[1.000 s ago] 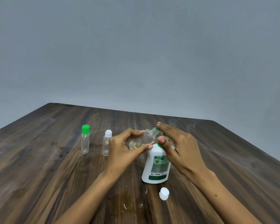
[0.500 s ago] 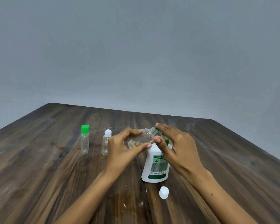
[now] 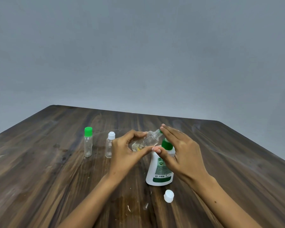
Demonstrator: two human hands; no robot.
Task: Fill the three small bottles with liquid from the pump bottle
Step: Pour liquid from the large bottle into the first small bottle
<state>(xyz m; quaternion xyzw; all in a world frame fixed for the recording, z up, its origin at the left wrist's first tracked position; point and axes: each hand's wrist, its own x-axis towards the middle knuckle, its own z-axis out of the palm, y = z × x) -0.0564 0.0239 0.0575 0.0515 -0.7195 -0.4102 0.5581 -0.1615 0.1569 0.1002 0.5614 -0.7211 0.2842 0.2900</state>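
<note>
My left hand (image 3: 127, 151) grips a clear small bottle (image 3: 146, 141) with no cap, tilted so its threaded neck points up and right to the green pump nozzle. A little liquid sits in its low end. My right hand (image 3: 179, 150) rests over the green pump head (image 3: 166, 144) of the white pump bottle (image 3: 160, 171), fingers on top, thumb against its shoulder. Two more small clear bottles stand to the left: one with a green cap (image 3: 88, 142), one with a white cap (image 3: 110, 144). A loose white cap (image 3: 168, 196) lies in front of the pump bottle.
Everything stands on a dark wooden table (image 3: 39, 170); its far edge meets a plain grey wall. Small drops and specks mark the wood near the front middle (image 3: 130, 206).
The pump head has risen and my right hand's fingers have lifted slightly with it. The tilted bottle in my left hand has hardly moved.
</note>
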